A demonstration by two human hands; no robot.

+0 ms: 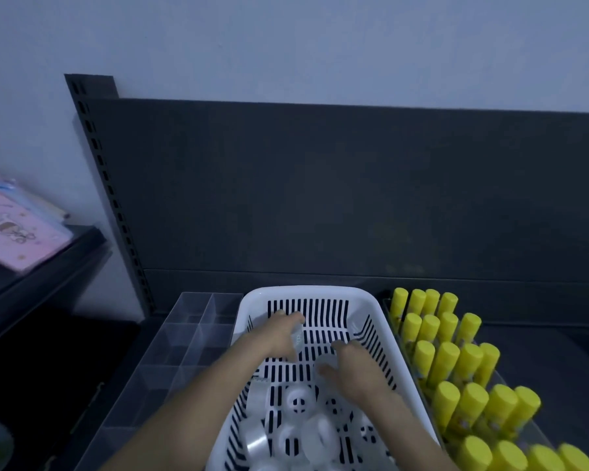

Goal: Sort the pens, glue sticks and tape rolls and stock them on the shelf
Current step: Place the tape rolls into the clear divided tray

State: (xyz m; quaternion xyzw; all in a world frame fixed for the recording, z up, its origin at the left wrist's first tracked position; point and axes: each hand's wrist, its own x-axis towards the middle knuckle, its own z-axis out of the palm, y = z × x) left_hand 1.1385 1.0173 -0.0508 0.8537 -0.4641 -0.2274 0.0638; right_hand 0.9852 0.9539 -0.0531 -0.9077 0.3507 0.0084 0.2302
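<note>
we've got both hands in the white basket [409, 375]. left hand [276, 338] pinches a clear tape roll [298, 337]; right hand [353, 370] curls over a second roll [327, 362], can't tell if it grips. spare rolls [315, 433] lie at the basket's near end, glue sticks [456, 368] stand just right.

Shelf seen from above: white basket [306, 294] open-topped, far floor bare, near end crowded with tape rolls [320, 433]. Upright glue sticks [470, 399] packed in rows just beside right wall, blocking sideways reach. Clear divider tray [184, 338] open-topped at left. Dark back panel [354, 192] closes rear; free room overhead.
</note>
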